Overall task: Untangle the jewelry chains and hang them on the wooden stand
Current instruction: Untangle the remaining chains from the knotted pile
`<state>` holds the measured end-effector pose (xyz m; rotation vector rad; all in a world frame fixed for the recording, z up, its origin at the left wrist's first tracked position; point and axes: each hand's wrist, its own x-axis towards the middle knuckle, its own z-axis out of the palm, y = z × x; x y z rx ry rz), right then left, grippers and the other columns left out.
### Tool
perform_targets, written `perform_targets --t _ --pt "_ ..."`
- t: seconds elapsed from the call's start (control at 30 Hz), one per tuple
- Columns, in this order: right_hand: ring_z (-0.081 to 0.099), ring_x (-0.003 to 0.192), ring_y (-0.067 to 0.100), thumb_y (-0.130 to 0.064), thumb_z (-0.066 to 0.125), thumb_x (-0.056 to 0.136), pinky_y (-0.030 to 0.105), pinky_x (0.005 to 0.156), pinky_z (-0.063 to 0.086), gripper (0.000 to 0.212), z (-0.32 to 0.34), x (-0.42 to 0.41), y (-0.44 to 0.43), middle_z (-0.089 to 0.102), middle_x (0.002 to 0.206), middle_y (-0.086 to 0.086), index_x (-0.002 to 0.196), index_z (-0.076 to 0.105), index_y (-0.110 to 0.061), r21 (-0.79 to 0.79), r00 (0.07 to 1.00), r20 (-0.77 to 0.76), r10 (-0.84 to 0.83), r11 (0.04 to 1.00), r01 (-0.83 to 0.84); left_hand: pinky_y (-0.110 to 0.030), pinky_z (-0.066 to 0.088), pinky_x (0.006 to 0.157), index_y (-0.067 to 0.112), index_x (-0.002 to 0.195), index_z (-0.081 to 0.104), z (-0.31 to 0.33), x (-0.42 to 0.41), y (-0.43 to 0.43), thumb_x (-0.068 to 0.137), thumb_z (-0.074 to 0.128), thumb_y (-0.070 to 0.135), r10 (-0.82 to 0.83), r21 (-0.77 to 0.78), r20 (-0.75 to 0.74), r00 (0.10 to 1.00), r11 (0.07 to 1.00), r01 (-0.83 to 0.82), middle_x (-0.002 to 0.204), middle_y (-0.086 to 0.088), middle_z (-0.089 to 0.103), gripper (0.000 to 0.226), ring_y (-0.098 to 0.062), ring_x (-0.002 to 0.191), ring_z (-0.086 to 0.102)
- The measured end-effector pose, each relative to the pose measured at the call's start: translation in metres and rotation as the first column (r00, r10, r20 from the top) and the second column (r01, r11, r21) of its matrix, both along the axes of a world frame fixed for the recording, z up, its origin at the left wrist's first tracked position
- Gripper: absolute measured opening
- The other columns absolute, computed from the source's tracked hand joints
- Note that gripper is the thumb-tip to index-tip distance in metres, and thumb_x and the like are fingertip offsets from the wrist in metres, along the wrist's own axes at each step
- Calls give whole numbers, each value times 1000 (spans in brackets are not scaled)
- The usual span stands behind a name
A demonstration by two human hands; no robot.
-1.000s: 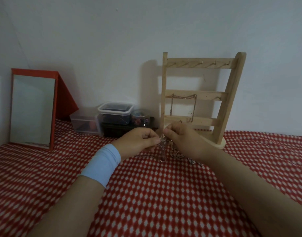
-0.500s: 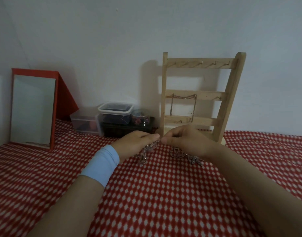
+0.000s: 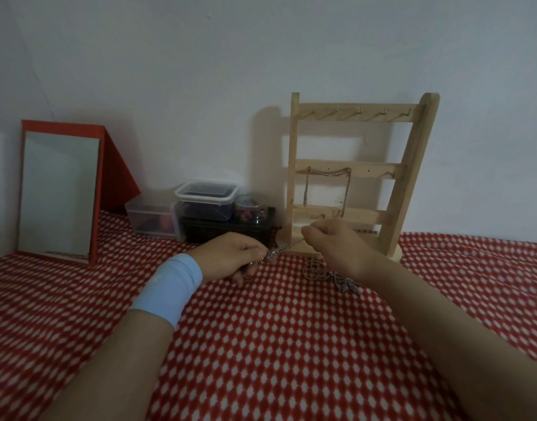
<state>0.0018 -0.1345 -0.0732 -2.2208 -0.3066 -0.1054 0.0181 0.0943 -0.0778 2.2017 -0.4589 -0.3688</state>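
Note:
A wooden stand (image 3: 408, 177) with three hooked rails stands against the wall; one chain (image 3: 328, 173) hangs from its middle rail. My left hand (image 3: 230, 256) and my right hand (image 3: 334, 241) each pinch an end of a silver chain (image 3: 279, 250) stretched between them just above the cloth, in front of the stand's base. A small heap of tangled chains (image 3: 325, 273) lies on the cloth under my right wrist. A light blue band (image 3: 167, 287) wraps my left wrist.
A red-framed mirror (image 3: 57, 192) leans at the left. Clear plastic boxes (image 3: 206, 200), a small jar (image 3: 250, 208) and a dark box (image 3: 227, 230) sit left of the stand. A red-and-white checked cloth (image 3: 261, 344) covers the surface.
My hands have drawn apart, pulling one chain out taut between them. The remaining heap now lies separate on the cloth under my right wrist.

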Motion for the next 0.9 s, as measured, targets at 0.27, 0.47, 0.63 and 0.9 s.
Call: perform_targets --t 0.27,0.47,0.63,0.9 --pt "59 64 -6 -44 65 94 9 61 42 28 14 -8 -4 71 76 -15 73 77 -30 -593 982 -164 89 787 -171 -21 56 71 27 102 75 2 -2 1 88 71 27 -23 269 102 994 963 -5 89 17 66 14 -2 79 64" --pt "58 94 -2 -30 63 95 11 80 41 21 13 -14 9 67 104 -18 110 78 -33 -596 978 -15 207 784 -175 -21 51 80 29 90 74 6 -6 -12 80 77 25 -89 319 230 969 948 11 85 15 65 11 -2 81 61" --pt "62 86 4 -43 68 93 23 78 51 20 -18 -12 24 73 100 -12 104 79 -31 -604 974 76 214 787 -126 -26 53 83 29 93 69 -1 -6 -21 77 79 30 -115 421 299 947 907 -23 86 12 65 19 -8 84 63" --pt "56 56 -1 -28 49 106 19 58 45 30 -14 -6 22 63 70 -5 81 62 -19 -114 999 7 51 992 -49 -27 53 85 25 85 71 -3 -5 -24 88 68 29 14 30 319 948 999 -25 86 11 69 6 -5 84 65"
